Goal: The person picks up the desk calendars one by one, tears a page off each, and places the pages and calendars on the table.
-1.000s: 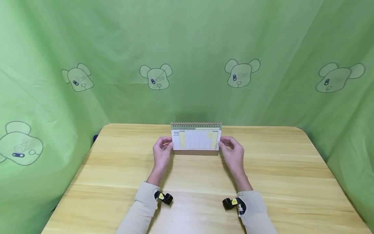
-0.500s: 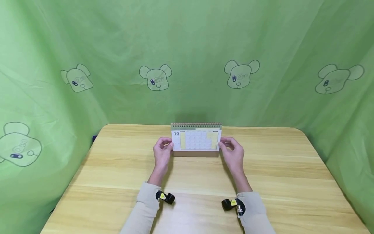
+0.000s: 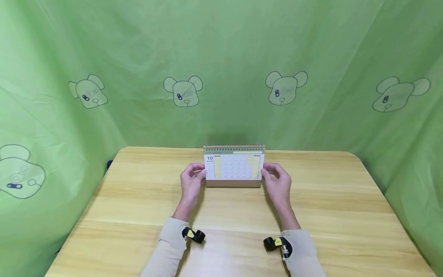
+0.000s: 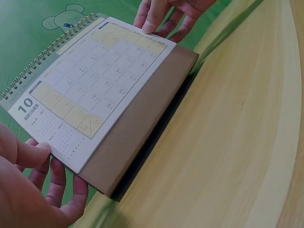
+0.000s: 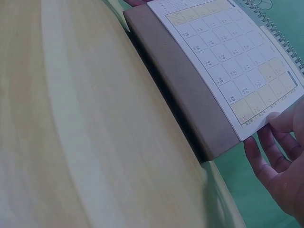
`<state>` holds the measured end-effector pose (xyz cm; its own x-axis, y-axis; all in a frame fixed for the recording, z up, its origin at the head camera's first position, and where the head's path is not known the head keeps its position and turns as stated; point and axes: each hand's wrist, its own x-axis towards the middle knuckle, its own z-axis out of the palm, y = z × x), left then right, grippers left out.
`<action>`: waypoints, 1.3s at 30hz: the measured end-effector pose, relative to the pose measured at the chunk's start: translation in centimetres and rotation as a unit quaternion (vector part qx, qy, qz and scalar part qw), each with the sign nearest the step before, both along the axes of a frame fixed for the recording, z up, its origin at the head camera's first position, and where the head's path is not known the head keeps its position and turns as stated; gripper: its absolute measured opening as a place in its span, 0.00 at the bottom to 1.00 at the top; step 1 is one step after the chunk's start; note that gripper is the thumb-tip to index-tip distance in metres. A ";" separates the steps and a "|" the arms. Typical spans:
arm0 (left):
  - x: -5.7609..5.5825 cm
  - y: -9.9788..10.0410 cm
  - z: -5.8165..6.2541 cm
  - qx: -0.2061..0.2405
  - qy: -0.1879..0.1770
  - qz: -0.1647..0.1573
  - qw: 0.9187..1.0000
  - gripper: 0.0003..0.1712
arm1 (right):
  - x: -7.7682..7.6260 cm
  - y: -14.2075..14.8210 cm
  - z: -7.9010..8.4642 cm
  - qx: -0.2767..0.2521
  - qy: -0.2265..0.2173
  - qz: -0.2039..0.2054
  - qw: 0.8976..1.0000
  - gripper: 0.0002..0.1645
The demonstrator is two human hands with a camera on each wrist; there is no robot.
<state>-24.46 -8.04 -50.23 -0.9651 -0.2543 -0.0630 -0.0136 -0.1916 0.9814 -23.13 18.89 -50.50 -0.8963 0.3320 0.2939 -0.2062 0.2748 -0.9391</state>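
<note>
Left fingers point(image 4: 57, 178), right fingers point(image 5: 259, 164) pinching calendar point(image 3: 234, 166) edges, tabletop point(image 3: 339, 200) (broad wood) on either side

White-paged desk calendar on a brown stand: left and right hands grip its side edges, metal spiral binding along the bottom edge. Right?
Not quite: the metal spiral binding runs along the top edge, per the head view. Rest is right: left hand and right hand grip the side edges of the white-paged desk calendar on its brown stand.
</note>
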 end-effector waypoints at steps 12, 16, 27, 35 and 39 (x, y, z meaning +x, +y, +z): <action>-0.1 -0.1 0.4 0.014 0.006 -0.018 1.000 0.11 | 0.4 0.1 0.3 0.002 0.006 0.002 1.000 0.10; -0.4 -0.2 0.6 0.018 0.020 -0.023 0.999 0.11 | 0.2 0.1 0.6 0.000 0.018 0.011 1.000 0.10; -0.1 -0.3 0.9 0.026 0.024 -0.043 0.998 0.12 | 0.7 0.3 0.9 -0.006 0.005 0.008 1.000 0.10; -0.1 -0.4 1.4 0.026 0.024 -0.051 0.998 0.12 | 0.9 0.4 1.9 -0.013 -0.012 0.011 1.000 0.11; 0.1 -0.5 1.5 0.025 0.024 -0.051 0.998 0.12 | 1.1 0.4 2.0 -0.017 -0.018 0.014 1.000 0.12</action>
